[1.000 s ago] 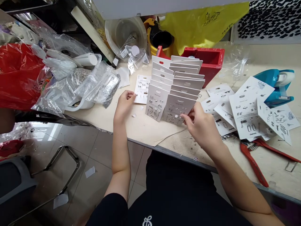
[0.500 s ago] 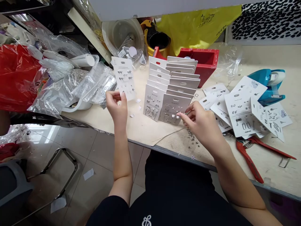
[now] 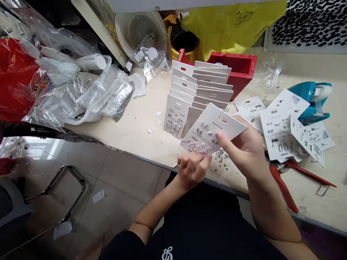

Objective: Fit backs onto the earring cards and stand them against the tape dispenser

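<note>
A white earring card (image 3: 202, 124) with several small metal earrings is tilted above the table edge. My right hand (image 3: 248, 150) grips its right side, thumb on the front and the other fingers behind. My left hand (image 3: 192, 169) is closed at the card's lower edge with its fingers curled; their tips are partly hidden. Behind the held card, two rows of similar earring cards (image 3: 176, 117) stand upright, one behind another. Loose small metal pieces (image 3: 222, 161) lie on the table below my right hand.
More earring cards (image 3: 276, 130) lie in a pile at the right, by red-handled pliers (image 3: 283, 187) and a teal tape dispenser (image 3: 311, 90). A red bin (image 3: 244, 68) stands behind the rows. Plastic bags (image 3: 108, 90) and a white card (image 3: 138, 85) lie at the left.
My left hand has let go of its card, now lying at the back left, and come right to the held card. My right hand has lifted a card from the front of the right row.
</note>
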{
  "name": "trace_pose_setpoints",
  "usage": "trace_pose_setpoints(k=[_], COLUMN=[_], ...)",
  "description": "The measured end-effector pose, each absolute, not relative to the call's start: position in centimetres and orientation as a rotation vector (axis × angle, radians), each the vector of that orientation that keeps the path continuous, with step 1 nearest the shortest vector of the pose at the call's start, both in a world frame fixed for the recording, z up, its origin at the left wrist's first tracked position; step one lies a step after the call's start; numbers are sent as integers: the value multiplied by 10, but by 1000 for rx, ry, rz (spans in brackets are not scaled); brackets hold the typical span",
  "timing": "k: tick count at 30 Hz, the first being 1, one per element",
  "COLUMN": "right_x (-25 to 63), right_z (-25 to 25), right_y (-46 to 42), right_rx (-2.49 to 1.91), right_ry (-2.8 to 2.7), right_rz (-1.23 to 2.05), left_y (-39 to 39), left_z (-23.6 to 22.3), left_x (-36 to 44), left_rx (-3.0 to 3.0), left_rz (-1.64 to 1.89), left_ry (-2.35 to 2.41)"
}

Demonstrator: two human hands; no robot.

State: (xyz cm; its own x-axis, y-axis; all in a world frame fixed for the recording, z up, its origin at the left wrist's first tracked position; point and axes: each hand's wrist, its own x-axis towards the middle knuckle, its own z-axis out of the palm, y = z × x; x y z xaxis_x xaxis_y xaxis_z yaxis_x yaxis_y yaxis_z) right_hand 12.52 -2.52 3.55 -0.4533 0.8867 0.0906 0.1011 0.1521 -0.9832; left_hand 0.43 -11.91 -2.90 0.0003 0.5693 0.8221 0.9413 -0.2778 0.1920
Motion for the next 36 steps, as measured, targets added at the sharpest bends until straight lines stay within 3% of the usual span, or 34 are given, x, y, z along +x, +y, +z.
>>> trace_pose_setpoints(k=[8,14,25,36], right_x=[117,115,119,133], right_z=[31,26,29,26], right_y=[-22,-19,-12,-1], right_rx=[-953,-991,-823,-887], right_ry=[-1924,-1957,-1832,-1772], right_rz=[1368,1336,1506,1140], left_y=[-114,-104,-99,-89], left_z=[-41,-46,-52,-58], left_x=[0,3,9,4], left_rx=[-1664,-1663,-1557,-1673], left_rz=[-1341,-1457,-1340,-1053], left_ry=[-1943,-1962,-2141,-2016])
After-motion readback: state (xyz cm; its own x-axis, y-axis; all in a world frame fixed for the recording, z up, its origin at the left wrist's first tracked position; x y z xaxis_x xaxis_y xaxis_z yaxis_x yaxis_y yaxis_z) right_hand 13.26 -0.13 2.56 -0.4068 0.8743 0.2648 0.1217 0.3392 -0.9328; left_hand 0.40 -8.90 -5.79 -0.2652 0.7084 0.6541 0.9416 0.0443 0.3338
